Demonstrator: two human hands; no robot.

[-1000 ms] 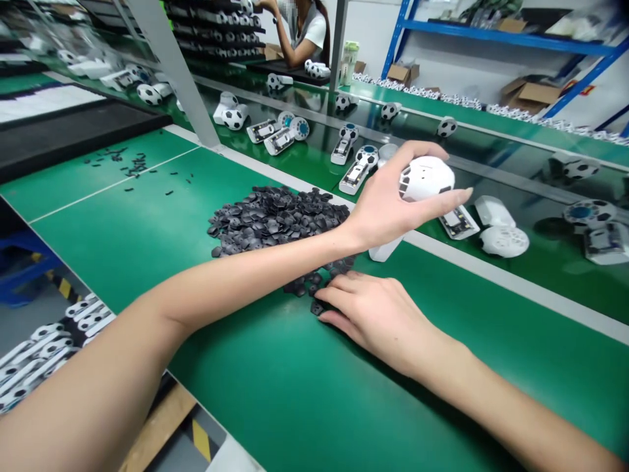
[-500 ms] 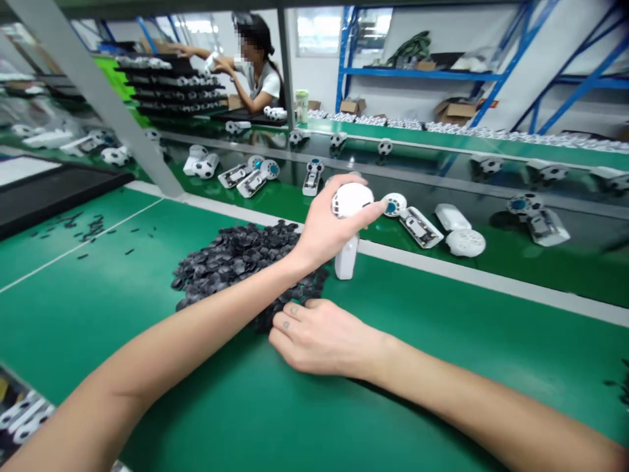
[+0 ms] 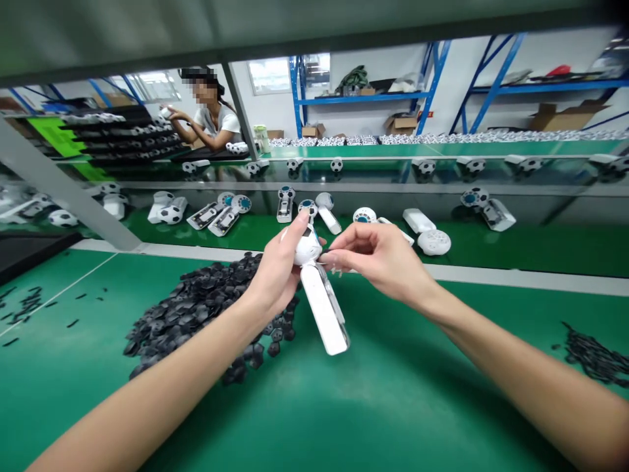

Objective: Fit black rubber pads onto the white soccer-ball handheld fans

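Note:
My left hand (image 3: 278, 262) is wrapped around the round head of a white soccer-ball-headed device (image 3: 324, 308), whose long handle slants down toward me. The fingers of my right hand (image 3: 376, 255) are pinched at the right side of that head. A small black piece (image 3: 325, 256) shows at their tips, partly hidden. Below and left of the device lies a heap of black pentagon-shaped pieces (image 3: 196, 308), spread on the green table (image 3: 383, 413).
Similar devices (image 3: 230, 215) lie along the dark green conveyor (image 3: 565, 252) beyond the table edge. Thin black strips (image 3: 594, 354) are at right, more at far left. A grey post (image 3: 73, 180) stands at left. Across the conveyor sits a co-worker (image 3: 216, 121) beside stacked trays.
My left hand has brought the device nearer and turned its handle toward me. My right hand has risen from the heap of black pieces to the device's head. The view has shifted right.

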